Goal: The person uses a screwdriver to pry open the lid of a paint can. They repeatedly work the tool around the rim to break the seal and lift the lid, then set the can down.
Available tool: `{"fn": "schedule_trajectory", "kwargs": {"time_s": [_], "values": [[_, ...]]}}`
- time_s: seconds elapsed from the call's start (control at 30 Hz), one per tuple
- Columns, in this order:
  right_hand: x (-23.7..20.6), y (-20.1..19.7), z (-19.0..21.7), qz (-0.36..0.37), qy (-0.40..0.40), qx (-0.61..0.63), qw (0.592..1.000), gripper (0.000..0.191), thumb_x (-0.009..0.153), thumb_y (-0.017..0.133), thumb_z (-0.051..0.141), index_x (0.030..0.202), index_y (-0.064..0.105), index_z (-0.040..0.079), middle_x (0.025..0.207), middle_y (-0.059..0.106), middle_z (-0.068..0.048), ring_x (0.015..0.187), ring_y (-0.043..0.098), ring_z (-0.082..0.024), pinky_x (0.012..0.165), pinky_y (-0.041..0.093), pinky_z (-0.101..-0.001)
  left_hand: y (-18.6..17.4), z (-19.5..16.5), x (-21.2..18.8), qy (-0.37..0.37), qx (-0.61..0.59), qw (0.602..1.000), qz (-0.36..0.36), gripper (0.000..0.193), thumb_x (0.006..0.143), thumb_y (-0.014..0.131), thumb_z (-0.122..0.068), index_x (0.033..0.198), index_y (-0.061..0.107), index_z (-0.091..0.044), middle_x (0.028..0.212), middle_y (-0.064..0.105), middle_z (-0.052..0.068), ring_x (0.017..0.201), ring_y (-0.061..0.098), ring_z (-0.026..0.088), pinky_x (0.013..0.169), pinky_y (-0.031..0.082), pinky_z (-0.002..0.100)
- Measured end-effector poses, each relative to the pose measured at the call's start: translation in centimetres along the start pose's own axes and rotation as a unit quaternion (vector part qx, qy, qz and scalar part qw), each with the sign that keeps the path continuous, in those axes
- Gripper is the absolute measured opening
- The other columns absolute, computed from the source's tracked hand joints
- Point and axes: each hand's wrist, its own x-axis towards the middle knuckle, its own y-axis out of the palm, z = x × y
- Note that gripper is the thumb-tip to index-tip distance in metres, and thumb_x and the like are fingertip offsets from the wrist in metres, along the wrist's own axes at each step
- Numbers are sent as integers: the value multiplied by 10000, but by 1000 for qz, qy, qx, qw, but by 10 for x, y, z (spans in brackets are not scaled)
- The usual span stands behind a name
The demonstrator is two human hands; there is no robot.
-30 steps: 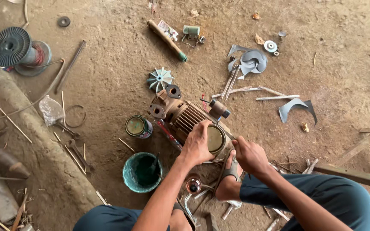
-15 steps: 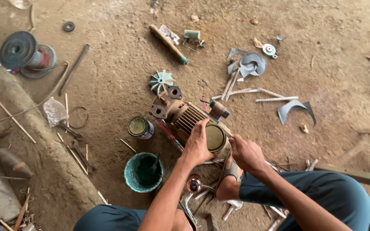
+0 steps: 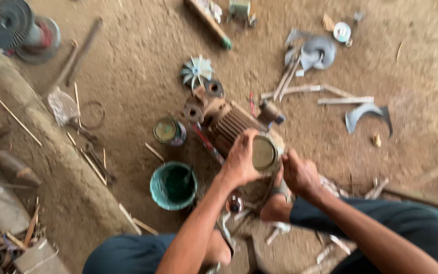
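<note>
Gripping the round end cover (image 3: 264, 153) of a rusty finned electric motor (image 3: 231, 127) lying on the dirt floor (image 3: 138, 66), the left hand (image 3: 240, 161) wraps its near-left edge. Right hand (image 3: 300, 175) is curled closed beside the cover's right edge; what it holds cannot be told. Green bowl (image 3: 172, 185) and small tin can (image 3: 168, 131) sit left of the motor; pale fan impeller (image 3: 196, 70) lies beyond it.

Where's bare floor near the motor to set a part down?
Open dirt lies right of the motor, below the curved metal piece, and between the small tin and fan impeller. It is crowded under both hands, left hand and right hand, and around the green bowl.
</note>
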Motion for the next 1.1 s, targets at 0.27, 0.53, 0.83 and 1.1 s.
{"fn": "schedule_trajectory", "kwargs": {"time_s": [0.27,0.53,0.83,1.1], "values": [[9,-27,13,54,102,-70,991,318,1048,446,372,956,535,81,683,656,-276,664,611,-536,613,451,-642,-19,-22,13,-114,54,989,83,1157,517,911,-59,1507,316,-134,1430,414,212,1330,453,394,1134,402,433],[28,-43,30,111,105,-66,986,401,1056,419,416,939,567,62,714,667,-281,707,632,-518,664,460,-623,-8,-21,9,-70,-33,997,-13,1118,563,932,-158,1456,273,-22,1387,448,225,1336,472,400,1151,415,463],[31,-33,24,79,59,-48,994,316,1069,418,367,957,507,85,615,624,-258,590,610,-498,558,450,-606,3,-10,10,-42,-6,999,-22,1185,486,984,-235,1424,285,-41,1386,450,224,1333,469,404,1178,397,472],[20,-3,-4,74,57,-18,995,330,1095,396,357,923,467,85,581,581,-250,534,587,-479,538,448,-589,9,6,9,-16,-11,1000,-1,1197,472,990,-283,1413,289,-46,1355,457,217,1313,491,402,1180,395,485]]}}
